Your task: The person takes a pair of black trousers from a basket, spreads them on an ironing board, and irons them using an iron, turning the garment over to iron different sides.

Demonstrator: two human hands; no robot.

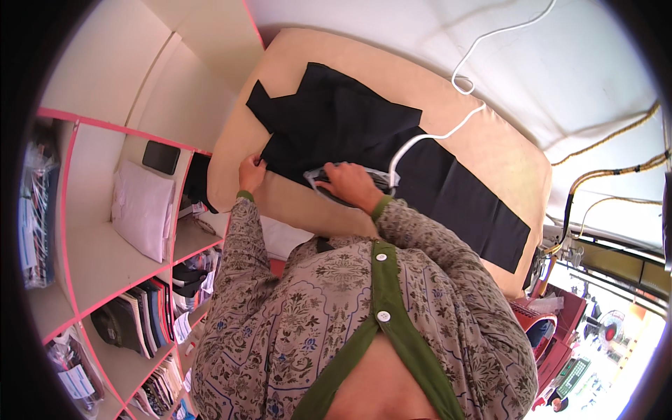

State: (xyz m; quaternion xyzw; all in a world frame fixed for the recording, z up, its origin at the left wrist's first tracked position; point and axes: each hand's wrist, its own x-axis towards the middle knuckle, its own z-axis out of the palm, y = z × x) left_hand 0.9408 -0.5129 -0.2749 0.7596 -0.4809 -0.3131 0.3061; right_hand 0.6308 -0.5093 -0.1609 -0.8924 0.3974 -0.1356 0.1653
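Note:
Black fabric pieces (346, 110) lie spread over a padded, tan-covered ironing table (451, 115). My right hand (350, 184) is closed around the handle of a clothes iron (336, 195), which rests on the near edge of the black cloth. A white cord (415, 140) rises from the iron's back end. With thumb and fingers, my left hand (252, 172) pinches the left corner of the fabric, to the left of the iron. A long black panel (467, 205) stretches to the right, showing creases across it. The iron's soleplate is hidden.
Shelves with pink edges (126, 283) stand at my left, holding folded garments (139, 317) and a pale package (144, 210). A white wall (525, 68) borders the table's far side. Cables (593, 178) run along the right. Farther right are a fan (609, 325) and red furniture (556, 336).

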